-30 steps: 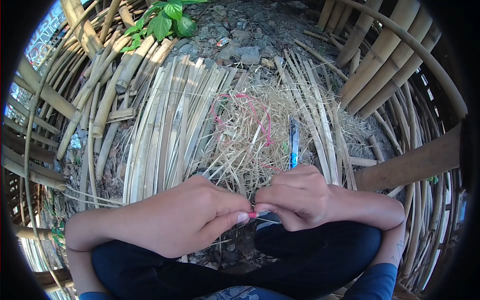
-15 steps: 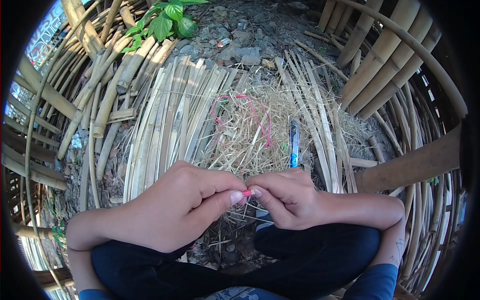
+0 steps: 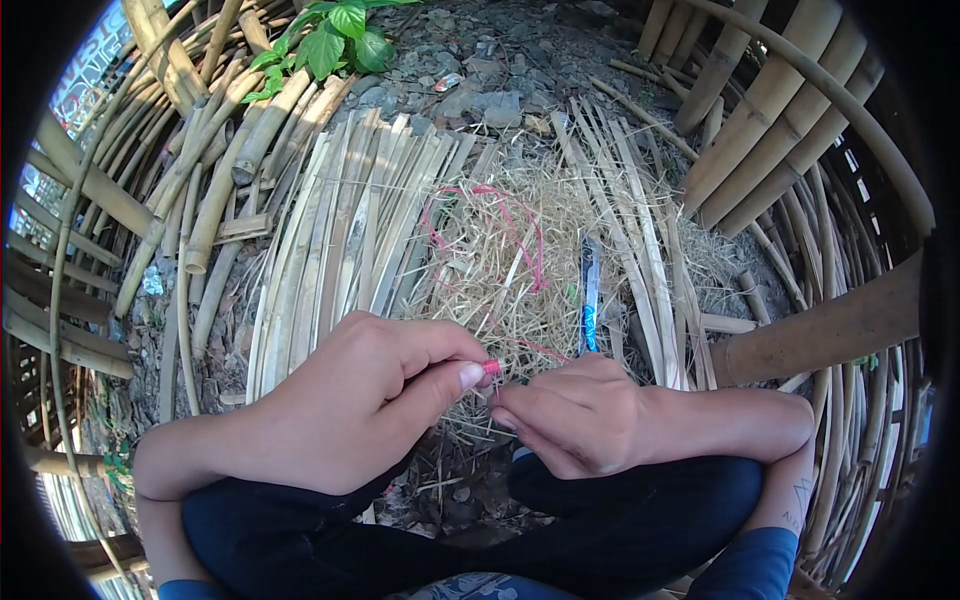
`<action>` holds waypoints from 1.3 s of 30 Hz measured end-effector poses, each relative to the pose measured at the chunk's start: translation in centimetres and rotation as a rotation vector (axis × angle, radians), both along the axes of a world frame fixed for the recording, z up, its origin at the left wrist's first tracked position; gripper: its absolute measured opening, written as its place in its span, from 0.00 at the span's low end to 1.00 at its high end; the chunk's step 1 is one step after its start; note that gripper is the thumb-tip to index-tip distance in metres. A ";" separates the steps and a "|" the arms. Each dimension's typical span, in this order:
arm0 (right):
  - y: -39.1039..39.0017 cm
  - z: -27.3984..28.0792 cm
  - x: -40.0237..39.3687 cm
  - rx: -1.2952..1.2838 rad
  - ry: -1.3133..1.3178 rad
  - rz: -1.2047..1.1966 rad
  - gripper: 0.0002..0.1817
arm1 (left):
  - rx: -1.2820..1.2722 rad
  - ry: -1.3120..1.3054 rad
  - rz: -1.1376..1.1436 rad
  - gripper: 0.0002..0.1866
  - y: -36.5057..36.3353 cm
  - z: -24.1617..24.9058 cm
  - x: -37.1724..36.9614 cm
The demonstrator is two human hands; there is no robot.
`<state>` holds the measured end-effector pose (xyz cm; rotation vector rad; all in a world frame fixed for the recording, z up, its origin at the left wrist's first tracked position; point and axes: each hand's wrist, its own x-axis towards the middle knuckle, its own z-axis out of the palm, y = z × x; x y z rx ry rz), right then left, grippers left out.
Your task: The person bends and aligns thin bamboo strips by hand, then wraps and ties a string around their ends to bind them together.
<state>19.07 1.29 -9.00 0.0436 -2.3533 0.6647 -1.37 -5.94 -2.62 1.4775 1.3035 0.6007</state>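
Observation:
In front of my crossed legs, my left hand [image 3: 385,390] is closed in a pinch. Between its thumb and forefinger sits a short pinkish-red piece [image 3: 491,368], perhaps wound string; its exact kind is not clear. Just to the right and slightly lower, my right hand [image 3: 575,412] is closed, thumb pressed to forefinger. A thin red string [image 3: 540,350] runs from the straw to this hand, and a short strand shows at its fingertips. Looser pink string [image 3: 538,250] loops over the straw ahead.
Straw shavings [image 3: 490,250] lie between bamboo strips [image 3: 345,220] on the left and more strips [image 3: 640,240] on the right. A narrow blue-and-black packet [image 3: 590,290] rests on the straw. Bamboo poles [image 3: 780,110] stand at right; a leafy plant [image 3: 340,40] grows at the back.
My right hand has come away from the red piece and moved slightly down, leaving a small gap. The red piece stays in my left hand, and a string now shows near my right hand.

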 end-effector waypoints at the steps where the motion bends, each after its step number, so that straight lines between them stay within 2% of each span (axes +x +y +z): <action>1: 0.0 0.0 0.0 0.015 -0.009 0.004 0.09 | 0.001 0.000 0.001 0.10 0.0 0.0 0.0; 5: -0.1 0.6 0.0 0.070 -0.033 0.051 0.09 | -0.093 -0.061 0.059 0.09 0.4 -0.2 -0.2; 9: -0.4 0.2 -0.6 0.078 -0.033 -0.020 0.08 | -0.136 -0.207 0.106 0.08 1.0 -0.9 -0.1; 12: -0.7 0.5 -1.2 0.068 -0.065 -0.083 0.07 | -0.144 -0.225 0.101 0.08 1.6 -1.0 0.2; 22: -0.4 0.9 -1.4 0.055 -0.020 -0.278 0.05 | 0.016 -0.239 0.167 0.09 3.3 -2.4 0.0; 32: 0.3 1.1 -0.8 -0.009 0.083 -0.262 0.08 | -0.011 -0.238 0.056 0.11 3.7 -2.9 -1.2; 39: -0.3 -0.2 -1.2 0.010 -0.027 -0.181 0.07 | 0.041 -0.196 0.091 0.12 3.8 -3.1 -0.3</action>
